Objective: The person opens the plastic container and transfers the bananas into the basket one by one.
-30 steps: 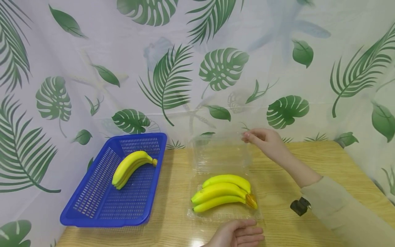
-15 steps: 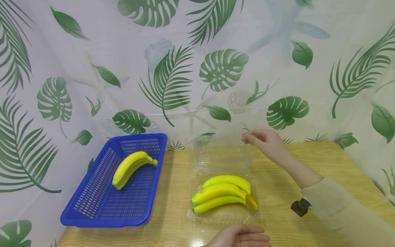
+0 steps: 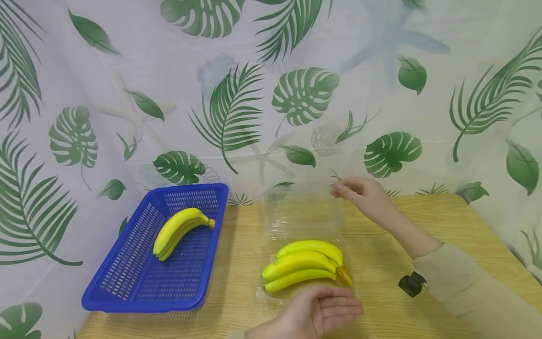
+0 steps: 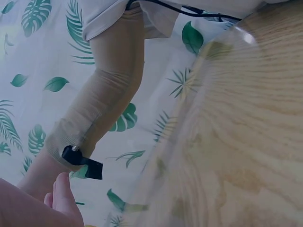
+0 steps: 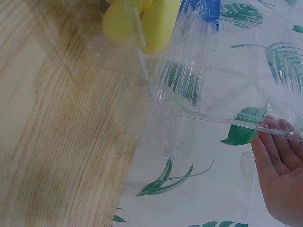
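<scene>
A clear plastic clamshell container (image 3: 271, 296) lies unfolded on the table, its lid (image 3: 302, 214) raised at the back. Inside the base rests a bunch of bananas (image 3: 302, 265), stem end to the right. My right hand (image 3: 365, 194) pinches the lid's far right corner between thumb and fingers; the right wrist view shows those fingers (image 5: 279, 146) at the lid's edge. My left hand (image 3: 315, 310) has its fingers extended, palm partly up, at the front edge of the base below the bananas. Whether it touches the plastic I cannot tell.
A blue plastic basket (image 3: 207, 278) stands at the left with another bunch of bananas (image 3: 179, 233) in it. Behind the wooden table (image 3: 394, 306) hangs a leaf-patterned cloth (image 3: 237, 28). A black device (image 3: 412, 284) is on my right wrist.
My left hand has shifted up toward the container, now overlapping its front edge in the head view. The right hand, the lid and both banana bunches have stayed in place.
</scene>
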`<state>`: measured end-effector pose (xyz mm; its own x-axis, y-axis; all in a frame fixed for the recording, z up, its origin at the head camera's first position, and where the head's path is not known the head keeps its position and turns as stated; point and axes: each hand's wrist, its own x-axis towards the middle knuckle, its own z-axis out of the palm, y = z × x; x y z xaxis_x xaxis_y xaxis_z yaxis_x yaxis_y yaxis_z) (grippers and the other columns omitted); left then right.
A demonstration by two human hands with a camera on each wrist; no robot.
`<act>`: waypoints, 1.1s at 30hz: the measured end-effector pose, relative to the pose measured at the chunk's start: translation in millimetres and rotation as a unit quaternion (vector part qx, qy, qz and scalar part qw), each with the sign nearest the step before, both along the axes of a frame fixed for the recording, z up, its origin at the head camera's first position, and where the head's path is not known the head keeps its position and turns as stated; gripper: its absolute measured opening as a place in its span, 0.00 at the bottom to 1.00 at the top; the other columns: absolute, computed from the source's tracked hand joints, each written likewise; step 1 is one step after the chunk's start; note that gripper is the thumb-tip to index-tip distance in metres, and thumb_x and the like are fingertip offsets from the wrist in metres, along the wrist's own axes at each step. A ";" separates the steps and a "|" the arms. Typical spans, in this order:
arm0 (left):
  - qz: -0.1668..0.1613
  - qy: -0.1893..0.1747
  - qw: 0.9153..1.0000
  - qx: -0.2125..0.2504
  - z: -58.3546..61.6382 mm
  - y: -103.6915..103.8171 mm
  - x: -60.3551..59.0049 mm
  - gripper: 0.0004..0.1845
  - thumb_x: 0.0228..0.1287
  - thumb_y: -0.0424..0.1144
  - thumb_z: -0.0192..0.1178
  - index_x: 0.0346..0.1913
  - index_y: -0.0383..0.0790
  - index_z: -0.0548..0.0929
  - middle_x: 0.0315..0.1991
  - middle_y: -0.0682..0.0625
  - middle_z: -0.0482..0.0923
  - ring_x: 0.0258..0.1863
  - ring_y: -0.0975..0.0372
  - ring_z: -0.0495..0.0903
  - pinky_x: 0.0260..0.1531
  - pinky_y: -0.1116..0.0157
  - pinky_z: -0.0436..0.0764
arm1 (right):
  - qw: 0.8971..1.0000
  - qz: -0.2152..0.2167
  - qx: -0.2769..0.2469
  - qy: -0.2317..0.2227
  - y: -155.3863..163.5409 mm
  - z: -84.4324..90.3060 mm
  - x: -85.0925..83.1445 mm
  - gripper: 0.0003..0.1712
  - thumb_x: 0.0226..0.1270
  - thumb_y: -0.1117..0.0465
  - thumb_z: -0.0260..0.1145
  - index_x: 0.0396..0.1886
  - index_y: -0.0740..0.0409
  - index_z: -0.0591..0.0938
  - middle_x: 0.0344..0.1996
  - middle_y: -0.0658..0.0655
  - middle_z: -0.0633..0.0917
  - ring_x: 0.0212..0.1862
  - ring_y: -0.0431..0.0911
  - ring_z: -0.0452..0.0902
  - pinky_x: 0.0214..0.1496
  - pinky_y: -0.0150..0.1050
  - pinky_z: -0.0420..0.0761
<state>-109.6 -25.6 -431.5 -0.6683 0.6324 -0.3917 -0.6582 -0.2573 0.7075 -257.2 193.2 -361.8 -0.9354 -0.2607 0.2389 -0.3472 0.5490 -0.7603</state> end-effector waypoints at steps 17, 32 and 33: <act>0.067 0.030 0.997 0.009 17.8 -20.5 -18.7 0.28 0.85 0.40 0.38 0.74 0.21 0.69 0.72 0.27 0.73 0.73 0.43 0.76 0.75 0.56 0.77 | 1.000 0.000 0.001 0.002 -1.0 1.7 0.7 0.23 0.86 0.50 0.58 0.59 0.64 0.87 0.51 0.64 0.92 0.56 0.57 0.87 0.57 0.32 0.83; 0.125 0.067 0.990 -0.001 15.7 -47.8 -36.7 0.28 0.84 0.40 0.40 0.75 0.21 0.67 0.71 0.30 0.75 0.64 0.54 0.84 0.67 0.64 0.84 | 1.000 0.003 0.012 0.012 -0.3 0.8 -0.7 0.23 0.86 0.49 0.57 0.57 0.63 0.88 0.50 0.63 0.92 0.55 0.58 0.87 0.60 0.50 0.86; 0.126 0.074 0.989 -0.002 15.6 -49.8 -38.6 0.29 0.84 0.40 0.40 0.75 0.21 0.67 0.71 0.30 0.75 0.64 0.54 0.85 0.67 0.64 0.84 | 1.000 0.003 0.012 0.011 -0.2 0.9 -0.7 0.23 0.86 0.50 0.57 0.57 0.63 0.87 0.50 0.63 0.92 0.55 0.58 0.87 0.60 0.50 0.86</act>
<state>-148.1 -75.5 -415.9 -0.8545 0.4379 -0.2794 -0.4625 -0.3966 0.7930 -257.9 193.1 -360.9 -0.9281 -0.2730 0.2531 -0.3676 0.5647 -0.7389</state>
